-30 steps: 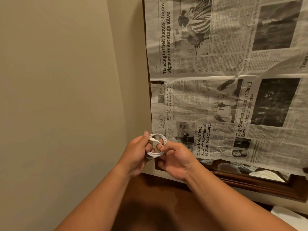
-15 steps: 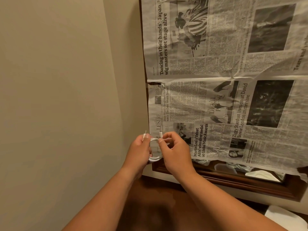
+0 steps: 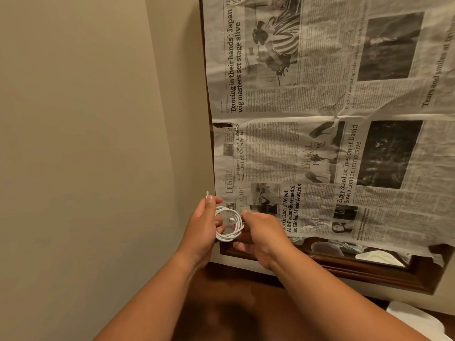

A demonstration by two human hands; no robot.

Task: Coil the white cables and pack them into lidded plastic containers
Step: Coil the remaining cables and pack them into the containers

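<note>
White cable (image 3: 229, 224): wound into a small round coil of several turns, held in the air in front of the lower left corner of the mirror frame (image 3: 344, 268).

Wall (image 3: 86, 131): plain beige, left of the frame.

Newspaper (image 3: 320, 148): sheets hung across the frame, hiding nearly all the glass. Only a strip along the frame's bottom rail is bare.

Dark wooden top (image 3: 246, 306): below the frame, under both forearms.

Clear container (image 3: 325, 248): seen only as a reflection in the bare strip. Whether it has a lid on, cannot tell.

Left hand (image 3: 203, 226): at the frame's left edge, thumb and fingers closed on the coil's left side.

Right hand (image 3: 262, 233): just inside the frame's lower left corner, fingers curled, fingertips clamped on the coil's right rim as far as the view shows.

Plug end (image 3: 207, 193): pokes up past the left thumb, free of the loops.

Judgement: coiling looks close to done; packing not begun.

Risks from here:
- No tie or tuck shows on the coil. If either hand lets go before the end is secured, the springy turns are likely to open out and the winding is lost.
- The free plug end may slip out, or foul a lid, if it is left standing.
- No container lies directly in view, so carrying the coil one-handed to reach one gives the loops a chance to slide apart.
</note>
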